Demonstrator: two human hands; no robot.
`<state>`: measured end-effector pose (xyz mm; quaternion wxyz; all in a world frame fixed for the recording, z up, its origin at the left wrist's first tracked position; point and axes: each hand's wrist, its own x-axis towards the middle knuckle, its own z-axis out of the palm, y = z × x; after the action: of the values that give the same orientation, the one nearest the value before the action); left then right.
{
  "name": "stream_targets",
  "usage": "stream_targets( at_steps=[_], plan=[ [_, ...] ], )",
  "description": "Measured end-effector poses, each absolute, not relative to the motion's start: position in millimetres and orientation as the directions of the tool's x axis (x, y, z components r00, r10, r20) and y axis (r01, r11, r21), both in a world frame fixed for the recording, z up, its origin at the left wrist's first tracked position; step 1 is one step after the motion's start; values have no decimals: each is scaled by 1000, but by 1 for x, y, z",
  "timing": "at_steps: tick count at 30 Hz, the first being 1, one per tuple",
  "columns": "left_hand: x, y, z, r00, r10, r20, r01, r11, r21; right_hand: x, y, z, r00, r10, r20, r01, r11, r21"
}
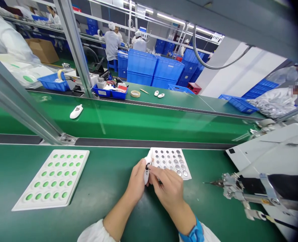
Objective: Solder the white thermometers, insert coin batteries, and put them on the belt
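My left hand (137,181) is wrapped round a small white oval plastic device (146,175), held tilted upward above the green bench. A dark opening shows on its face. My right hand (169,188) is closed, its fingertips pressed at that opening; whatever they may pinch is hidden. A blue band (194,232) circles the right wrist. Just behind my hands lies a white tray (187,171) with rows of round pockets, several holding silver discs (181,167) that look like button cells; my right hand covers its near left part.
A white tray with green round pockets (73,179) lies at left. From the right, a pointed metal tool on an arm (221,183) juts over the bench. Beyond a metal rail, a similar white device (76,111) lies on the green belt (138,122). Blue bins (141,64) and co-workers stand farther back.
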<state>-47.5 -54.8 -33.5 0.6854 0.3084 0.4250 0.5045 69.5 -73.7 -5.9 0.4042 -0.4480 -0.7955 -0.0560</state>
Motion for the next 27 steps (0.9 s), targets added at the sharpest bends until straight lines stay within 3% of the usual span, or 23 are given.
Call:
stream_targets(
  at_steps=[6, 13, 15, 17, 19, 20, 27],
  plan=[
    [-49, -56, -31, 131, 960, -246, -410, 278, 868, 68, -74, -8, -222, 728, 649, 731, 564, -383],
    [-54, -59, -31, 219, 959, -177, -353, 247, 903, 65, -78, -13, -8, 869, 495, 589, 404, -700],
    [-56, -61, -31, 249, 959, -133, -374, 222, 900, 66, -77, -9, 59, 947, 317, 465, 255, -848],
    [-57, -63, -31, 298, 949, -101, -391, 218, 894, 70, -74, -2, 12, 1000, 12, 250, 9, -968],
    [-57, -66, -30, 352, 932, -82, -384, 224, 896, 74, -71, 5, -128, 969, -213, 51, -208, -977],
    [-57, -67, -30, 372, 925, -75, -376, 224, 899, 76, -70, 8, -184, 951, -247, -11, -253, -967],
    [-59, -67, -25, 388, 919, -73, -381, 233, 895, 73, -72, 10, -218, 953, -212, -199, -256, -946]
  ],
)
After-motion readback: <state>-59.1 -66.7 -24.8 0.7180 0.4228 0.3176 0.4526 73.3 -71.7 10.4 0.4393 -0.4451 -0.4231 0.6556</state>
